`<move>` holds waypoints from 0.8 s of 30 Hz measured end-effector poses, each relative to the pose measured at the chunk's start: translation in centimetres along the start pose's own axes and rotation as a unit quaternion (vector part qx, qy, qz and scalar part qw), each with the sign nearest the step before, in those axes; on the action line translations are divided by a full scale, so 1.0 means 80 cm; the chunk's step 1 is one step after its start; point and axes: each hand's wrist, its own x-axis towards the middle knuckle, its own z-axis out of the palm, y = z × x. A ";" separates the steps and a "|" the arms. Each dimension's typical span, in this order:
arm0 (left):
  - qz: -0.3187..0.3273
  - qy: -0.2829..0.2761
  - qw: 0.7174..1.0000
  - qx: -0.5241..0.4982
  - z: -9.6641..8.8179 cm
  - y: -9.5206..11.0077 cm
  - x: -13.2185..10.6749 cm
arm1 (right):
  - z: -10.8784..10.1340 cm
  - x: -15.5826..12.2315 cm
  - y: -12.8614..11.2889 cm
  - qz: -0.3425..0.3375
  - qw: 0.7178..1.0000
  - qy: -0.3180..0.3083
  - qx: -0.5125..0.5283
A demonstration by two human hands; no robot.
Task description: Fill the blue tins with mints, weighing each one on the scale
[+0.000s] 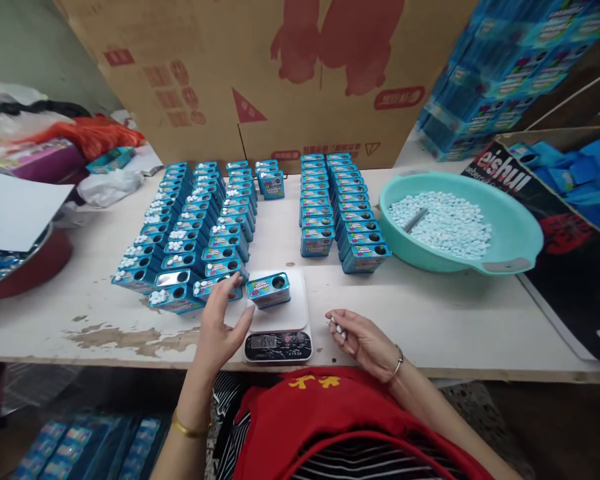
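A large cardboard box (280, 80) is stood along the back of the surface (430, 313), seemingly as a backstop. A teal basin (520, 233) of pale tablets (445, 223) is kept at the right, within easy reach of the right hand. Blue tins are lined up in two blocks: the left rows (190, 227), many topped with tablets, and the right rows (340, 207), kept well apart, probably so that the lots are not mixed. A small scale (295, 310) is set at the front edge, its display turned toward the person. The left hand (220, 330) is held open and empty, fingers spread just beside the single tin (269, 290) lying on the scale. The right hand (363, 340) is rested on the surface, loosely curled, with a few white pieces (339, 330) pinched at its fingertips.
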 end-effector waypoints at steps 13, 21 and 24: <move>0.084 -0.183 0.974 0.102 0.024 0.009 0.063 | -0.005 0.020 0.006 -0.003 1.000 0.017 0.022; 0.206 -0.211 0.940 0.171 0.115 0.057 0.151 | -0.012 0.028 0.011 -0.030 0.999 0.029 0.029; 0.226 -0.226 0.923 0.212 0.138 0.046 0.167 | -0.020 0.029 0.014 -0.029 0.998 0.043 0.037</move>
